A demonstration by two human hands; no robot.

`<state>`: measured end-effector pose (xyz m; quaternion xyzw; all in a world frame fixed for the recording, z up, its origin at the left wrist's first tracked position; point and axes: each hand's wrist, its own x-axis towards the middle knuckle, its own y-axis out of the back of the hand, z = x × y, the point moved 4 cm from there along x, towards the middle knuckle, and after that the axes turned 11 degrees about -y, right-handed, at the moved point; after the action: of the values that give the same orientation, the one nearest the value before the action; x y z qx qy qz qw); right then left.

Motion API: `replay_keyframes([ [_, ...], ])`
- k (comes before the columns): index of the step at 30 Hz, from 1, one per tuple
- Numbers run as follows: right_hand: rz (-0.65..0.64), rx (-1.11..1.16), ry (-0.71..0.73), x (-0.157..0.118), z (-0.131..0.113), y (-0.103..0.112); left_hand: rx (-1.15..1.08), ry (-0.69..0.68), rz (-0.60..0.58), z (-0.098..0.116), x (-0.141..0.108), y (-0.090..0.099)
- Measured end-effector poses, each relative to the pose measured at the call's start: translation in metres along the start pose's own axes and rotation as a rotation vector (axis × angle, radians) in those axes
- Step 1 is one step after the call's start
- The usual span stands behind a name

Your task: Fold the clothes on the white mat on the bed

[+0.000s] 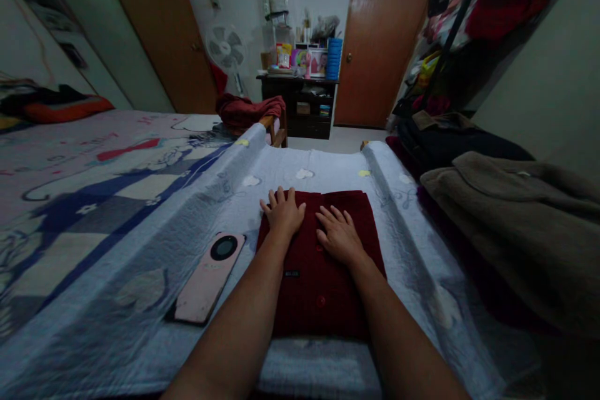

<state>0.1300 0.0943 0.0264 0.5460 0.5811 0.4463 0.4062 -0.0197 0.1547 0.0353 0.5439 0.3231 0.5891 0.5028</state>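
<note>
A dark red buttoned garment (304, 312), folded into a neat rectangle, lies flat on the pale blue cover (323, 369). Two buttons and a small dark label show on its upper face. My left hand (284, 214) rests on its far left part, fingers spread and reaching to the far edge. On the far right part lies my right hand (341, 234), palm down with the fingers stretched out. Neither hand grips the cloth. To the left of the garment, apart from it, is a pink phone (204, 287) with a round black camera ring, back side up.
A patterned blanket (117, 169) spreads over the bed at left. Thick brown clothing (525, 225) is piled at right. Beyond the covered surface are a crumpled reddish cloth (248, 111), a dark cabinet (300, 106), a white fan (226, 49) and a wooden door (379, 44).
</note>
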Motion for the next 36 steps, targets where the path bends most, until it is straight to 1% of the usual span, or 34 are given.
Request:
replay_keyframes([
  [2, 0.006, 0.001, -0.001, 0.0, 0.0, 0.0, -0.043, -0.125, 0.127, 0.01, 0.0, 0.009],
  [3, 0.007, 0.002, -0.001, 0.0, 0.0, 0.0, -0.092, -0.201, 0.167, 0.015, -0.001, 0.012],
  [4, 0.008, 0.006, 0.0, 0.0, 0.0, 0.0, -0.152, -0.279, 0.182, 0.02, -0.001, 0.013],
  [5, 0.008, 0.012, 0.001, 0.0, 0.0, 0.0, -0.216, -0.353, 0.174, 0.026, -0.002, 0.012],
  [7, 0.009, 0.027, 0.003, 0.0, 0.0, 0.0, -0.328, -0.471, 0.111, 0.034, -0.002, 0.006],
  [9, 0.016, 0.038, 0.005, 0.0, 0.001, 0.0, -0.397, -0.533, 0.019, 0.039, -0.003, -0.005],
  [12, 0.035, 0.051, 0.009, 0.0, 0.001, 0.0, -0.428, -0.545, -0.071, 0.039, -0.003, -0.018],
  [19, 0.059, 0.066, -0.02, 0.0, 0.004, -0.004, -0.381, -0.544, -0.1, 0.036, -0.002, -0.029],
  [24, 0.088, 0.053, -0.046, 0.001, 0.006, -0.005, -0.315, -0.56, -0.155, 0.036, -0.004, -0.036],
  [32, 0.181, 0.0, -0.199, 0.0, 0.01, 0.0, -0.199, -0.553, -0.222, 0.043, -0.01, -0.032],
  [36, 0.173, -0.045, -0.307, -0.003, 0.018, 0.002, -0.162, -0.531, -0.24, 0.045, -0.012, -0.031],
])
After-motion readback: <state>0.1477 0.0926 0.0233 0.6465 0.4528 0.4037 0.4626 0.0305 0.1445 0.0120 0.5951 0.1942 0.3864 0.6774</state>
